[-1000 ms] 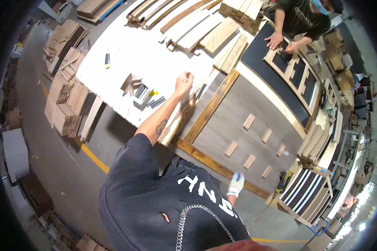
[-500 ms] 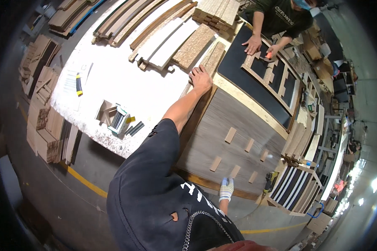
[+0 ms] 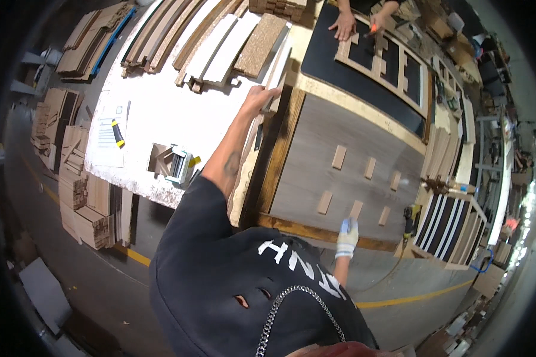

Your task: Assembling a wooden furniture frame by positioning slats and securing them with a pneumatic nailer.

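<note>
A bare left hand (image 3: 262, 100) grips a slim, pale wooden board (image 3: 280, 66) at the edge of a white tabletop (image 3: 167, 113), beside a gray wood-grain panel (image 3: 304, 154) edged in brown-stained strips and dotted with six small tan blocks (image 3: 339, 157). The gloved right hand (image 3: 347, 239) meets the panel's near edge, its grip unclear; a printed sheet (image 3: 104, 141) lies too small to read.

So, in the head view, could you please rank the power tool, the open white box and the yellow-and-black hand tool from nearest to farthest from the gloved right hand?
From the gloved right hand:
1. Power tool: to its right.
2. Open white box: well to its left.
3. Yellow-and-black hand tool: farther left, past the box.
</note>
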Tool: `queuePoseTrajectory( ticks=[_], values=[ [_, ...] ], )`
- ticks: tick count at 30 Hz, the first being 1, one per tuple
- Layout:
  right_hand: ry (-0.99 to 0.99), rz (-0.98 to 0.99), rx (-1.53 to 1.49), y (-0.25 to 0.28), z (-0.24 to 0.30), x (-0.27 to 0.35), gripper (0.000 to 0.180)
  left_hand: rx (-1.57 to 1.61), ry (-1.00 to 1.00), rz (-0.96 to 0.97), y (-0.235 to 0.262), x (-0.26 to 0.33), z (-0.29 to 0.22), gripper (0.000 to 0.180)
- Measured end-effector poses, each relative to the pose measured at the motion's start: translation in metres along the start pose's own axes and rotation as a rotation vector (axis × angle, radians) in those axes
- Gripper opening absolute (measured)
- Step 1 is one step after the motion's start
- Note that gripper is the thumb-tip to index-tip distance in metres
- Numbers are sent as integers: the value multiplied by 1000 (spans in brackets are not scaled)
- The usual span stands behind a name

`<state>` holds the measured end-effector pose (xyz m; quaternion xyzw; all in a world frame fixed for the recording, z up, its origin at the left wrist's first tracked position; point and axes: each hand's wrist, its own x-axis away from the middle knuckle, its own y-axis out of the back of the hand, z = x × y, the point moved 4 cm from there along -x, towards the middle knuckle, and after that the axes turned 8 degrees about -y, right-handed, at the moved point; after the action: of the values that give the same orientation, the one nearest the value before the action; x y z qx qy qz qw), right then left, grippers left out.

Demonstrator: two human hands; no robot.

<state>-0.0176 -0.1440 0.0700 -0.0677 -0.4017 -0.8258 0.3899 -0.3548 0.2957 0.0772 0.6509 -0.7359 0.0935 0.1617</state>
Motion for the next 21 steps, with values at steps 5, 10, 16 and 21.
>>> queuePoseTrajectory(
  ticks=[5,10,16,21],
  values=[
    [116,471,-181,-63,111,20,44,274,127,117,-7,200,37,68],
    [-5,776,-453,-137,141,24,46,507,195,361,-69,303,103,48],
    [185,385,346,-158,128,-25,82,177,165,-77,-5,321,95,39],
    [218,379,852,-181,173,-8,91,119,55,-211,93,324,112,37]
  ],
)
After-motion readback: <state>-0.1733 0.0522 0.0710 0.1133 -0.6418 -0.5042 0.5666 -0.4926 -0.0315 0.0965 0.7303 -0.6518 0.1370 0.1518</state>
